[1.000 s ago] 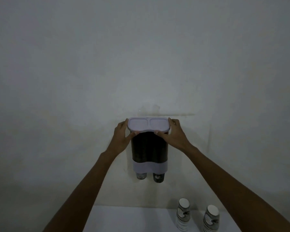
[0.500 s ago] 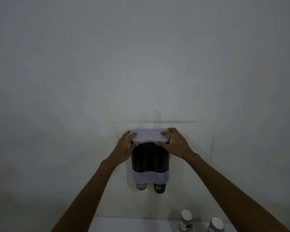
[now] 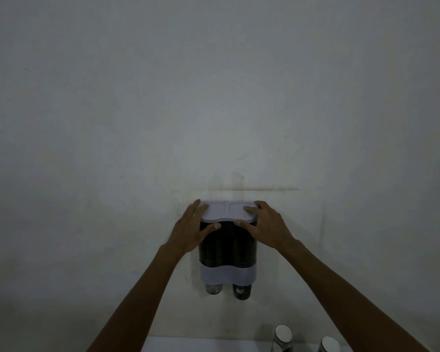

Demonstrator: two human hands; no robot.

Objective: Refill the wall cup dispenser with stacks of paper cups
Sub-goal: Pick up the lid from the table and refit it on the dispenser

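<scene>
A twin-tube cup dispenser (image 3: 228, 247) hangs on the wall, dark tubes above a pale lilac band. Its pale lid (image 3: 228, 212) lies flat on top. My left hand (image 3: 191, 229) holds the lid's left end, fingers on top and thumb under the front edge. My right hand (image 3: 267, 227) holds the right end the same way. Two cup bottoms (image 3: 214, 288) poke out below the band. Two stacks of paper cups (image 3: 283, 337) stand on the table at the lower right, partly cut off by the frame edge.
A white table (image 3: 201, 345) shows only as a strip at the bottom edge. The plain wall (image 3: 214, 97) fills the remainder of the view, with a faint horizontal mark just above the dispenser.
The lid has come down from a raised, tilted position to lie flat on the tubes. My fingers have spread over its top. The view has tilted upward, so the table shows less.
</scene>
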